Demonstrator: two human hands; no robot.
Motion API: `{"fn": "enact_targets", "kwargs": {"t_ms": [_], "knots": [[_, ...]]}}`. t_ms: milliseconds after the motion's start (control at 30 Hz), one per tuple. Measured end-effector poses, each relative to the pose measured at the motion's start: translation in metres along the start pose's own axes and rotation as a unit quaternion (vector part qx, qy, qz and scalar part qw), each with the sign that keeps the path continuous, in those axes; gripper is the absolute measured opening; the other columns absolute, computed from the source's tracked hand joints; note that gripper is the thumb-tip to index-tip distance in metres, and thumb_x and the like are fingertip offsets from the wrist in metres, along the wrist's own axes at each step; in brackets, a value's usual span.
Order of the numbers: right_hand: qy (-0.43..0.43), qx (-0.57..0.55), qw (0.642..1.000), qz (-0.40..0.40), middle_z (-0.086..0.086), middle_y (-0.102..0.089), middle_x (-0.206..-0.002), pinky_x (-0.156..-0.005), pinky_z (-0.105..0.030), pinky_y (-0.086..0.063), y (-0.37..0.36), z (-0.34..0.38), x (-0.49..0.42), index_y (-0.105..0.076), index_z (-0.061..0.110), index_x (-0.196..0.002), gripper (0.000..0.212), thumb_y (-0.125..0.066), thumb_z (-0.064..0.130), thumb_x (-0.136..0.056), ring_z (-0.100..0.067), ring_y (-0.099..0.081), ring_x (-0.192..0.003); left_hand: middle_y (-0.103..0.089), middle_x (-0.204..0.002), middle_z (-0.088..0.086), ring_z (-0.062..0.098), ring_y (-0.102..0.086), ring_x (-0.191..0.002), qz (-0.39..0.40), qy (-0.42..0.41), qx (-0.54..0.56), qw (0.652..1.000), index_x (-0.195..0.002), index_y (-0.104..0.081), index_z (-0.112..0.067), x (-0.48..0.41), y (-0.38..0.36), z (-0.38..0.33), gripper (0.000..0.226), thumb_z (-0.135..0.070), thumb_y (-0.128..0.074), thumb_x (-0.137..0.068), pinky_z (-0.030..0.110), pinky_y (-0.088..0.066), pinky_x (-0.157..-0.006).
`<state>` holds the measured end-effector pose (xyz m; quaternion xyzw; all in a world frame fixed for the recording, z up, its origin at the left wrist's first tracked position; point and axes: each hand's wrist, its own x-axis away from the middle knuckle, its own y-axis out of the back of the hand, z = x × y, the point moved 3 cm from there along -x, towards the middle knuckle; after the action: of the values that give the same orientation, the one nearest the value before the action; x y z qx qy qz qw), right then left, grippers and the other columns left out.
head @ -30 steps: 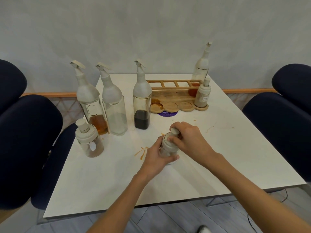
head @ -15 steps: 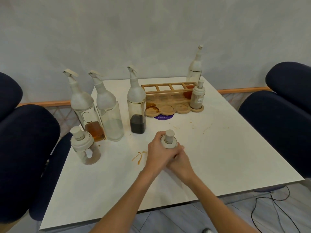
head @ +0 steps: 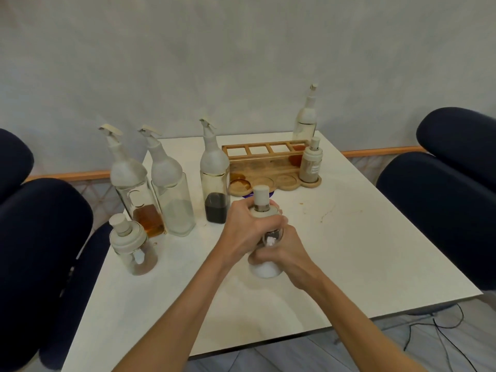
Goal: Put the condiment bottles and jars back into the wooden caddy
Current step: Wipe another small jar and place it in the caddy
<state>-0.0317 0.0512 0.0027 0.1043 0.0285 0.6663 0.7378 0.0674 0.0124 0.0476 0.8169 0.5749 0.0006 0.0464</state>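
A small glass jar [head: 265, 268] with a white pump lid and white grains inside is lifted above the table's middle. My left hand [head: 247, 226] wraps its upper part, and my right hand [head: 284, 253] cups its lower body. The wooden caddy [head: 271, 167] stands at the far side; a small labelled jar [head: 310, 165] sits in its right front slot and a tall bottle [head: 306, 119] stands in its back right slot. Three tall spout bottles stand left of the caddy: amber oil [head: 134, 183], clear [head: 171, 189], dark sauce [head: 216, 183]. Another small jar [head: 132, 248] stands at front left.
The white table [head: 349, 251] carries brown stains near the caddy and in the middle. Dark blue chairs flank it, one on the left [head: 40, 251] and one on the right [head: 442, 205]. A grey wall rises close behind. A black cable [head: 442, 336] lies on the floor at lower right.
The jar has come up off the table. My right hand slid from the lid down to the jar's lower body, while my left hand moved up to grip near the lid.
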Motion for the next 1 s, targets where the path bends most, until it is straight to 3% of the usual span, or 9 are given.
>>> {"fn": "enact_targets", "kwargs": {"t_ms": [133, 267, 400, 533, 633, 767, 900, 1000], "knots": [[0.014, -0.007, 0.999, 0.042, 0.005, -0.071, -0.083, -0.071, -0.029, -0.053, 0.006, 0.011, 0.001, -0.063, 0.019, -0.097, 0.064, -0.079, 0.024, -0.035, -0.015, -0.067, -0.084, -0.073, -0.091, 0.013, 0.023, -0.071, -0.093, 0.011, -0.004, 0.01, 1.0, -0.087, -0.069, -0.013, -0.004, -0.001, -0.007, 0.033, -0.022, -0.079, -0.057, 0.04, -0.058, -0.084], [0.022, -0.008, 0.997, 0.069, -0.013, -0.068, -0.096, -0.084, -0.046, -0.055, 0.01, 0.016, 0.001, -0.059, 0.009, -0.107, 0.075, -0.079, 0.024, -0.036, -0.034, -0.065, -0.094, -0.072, -0.094, 0.014, 0.024, -0.071, -0.093, 0.028, 0.002, 0.007, 1.0, -0.09, -0.069, -0.015, -0.007, -0.002, -0.006, 0.035, -0.026, -0.08, -0.058, 0.037, -0.059, -0.081], [0.027, -0.005, 0.997, 0.075, -0.011, -0.068, -0.098, -0.089, -0.052, -0.053, 0.018, 0.019, -0.001, -0.06, 0.017, -0.104, 0.063, -0.079, 0.013, -0.044, -0.037, -0.065, -0.097, -0.072, -0.094, 0.01, 0.018, -0.071, -0.089, 0.04, 0.006, 0.004, 0.999, -0.091, -0.07, -0.017, -0.014, -0.007, -0.009, 0.037, -0.03, -0.081, -0.059, 0.025, -0.057, -0.069], [0.023, -0.015, 0.998, 0.063, -0.011, -0.069, -0.102, -0.088, -0.047, -0.055, 0.036, 0.02, -0.008, -0.06, 0.016, -0.112, 0.075, -0.081, 0.025, -0.041, -0.032, -0.065, -0.099, -0.072, -0.103, -0.004, 0.009, -0.068, -0.096, 0.09, 0.013, 0.011, 0.996, -0.108, -0.064, -0.029, -0.025, -0.018, -0.017, 0.041, -0.029, -0.084, -0.072, 0.017, -0.051, -0.07], [0.033, -0.009, 0.999, 0.034, -0.001, -0.071, -0.102, -0.082, -0.036, -0.058, 0.057, 0.025, -0.02, -0.06, 0.021, -0.117, 0.075, -0.082, 0.026, -0.045, -0.02, -0.067, -0.097, -0.063, -0.119, -0.012, 0.008, -0.061, -0.108, 0.127, 0.009, 0.004, 0.992, -0.127, -0.047, -0.039, -0.035, -0.027, -0.02, 0.07, -0.044, -0.08, -0.065, 0.017, -0.05, -0.076], [0.05, 0.02, 0.998, 0.015, 0.008, -0.069, -0.104, -0.072, -0.018, -0.054, 0.089, 0.032, -0.044, -0.055, 0.026, -0.121, 0.072, -0.083, 0.02, -0.056, -0.01, -0.067, -0.096, -0.054, -0.122, -0.021, 0.002, -0.052, -0.11, 0.13, 0.013, -0.04, 0.991, -0.127, -0.041, -0.044, -0.054, -0.041, -0.017, 0.081, -0.055, -0.078, -0.056, 0.017, -0.044, -0.08], [0.065, 0.021, 0.997, 0.025, 0.006, -0.066, -0.115, -0.08, -0.019, -0.055, 0.113, 0.032, -0.072, -0.048, 0.024, -0.13, 0.082, -0.083, 0.019, -0.056, -0.006, -0.066, -0.101, -0.05, -0.114, -0.029, -0.004, -0.05, -0.104, 0.077, 0.011, -0.089, 0.993, -0.128, -0.041, -0.047, -0.083, -0.051, -0.008, 0.083, -0.063, -0.077, -0.055, 0.02, -0.041, -0.081], [0.07, 0.02, 0.997, 0.026, 0.003, -0.066, -0.117, -0.081, -0.022, -0.054, 0.129, 0.028, -0.1, -0.046, 0.021, -0.132, 0.083, -0.086, 0.013, -0.06, -0.008, -0.066, -0.103, -0.054, -0.111, -0.032, -0.008, -0.052, -0.104, 0.053, -0.007, -0.086, 0.995, -0.116, -0.048, -0.051, -0.107, -0.059, -0.005, 0.071, -0.066, -0.077, -0.053, 0.019, -0.043, -0.08]]}}
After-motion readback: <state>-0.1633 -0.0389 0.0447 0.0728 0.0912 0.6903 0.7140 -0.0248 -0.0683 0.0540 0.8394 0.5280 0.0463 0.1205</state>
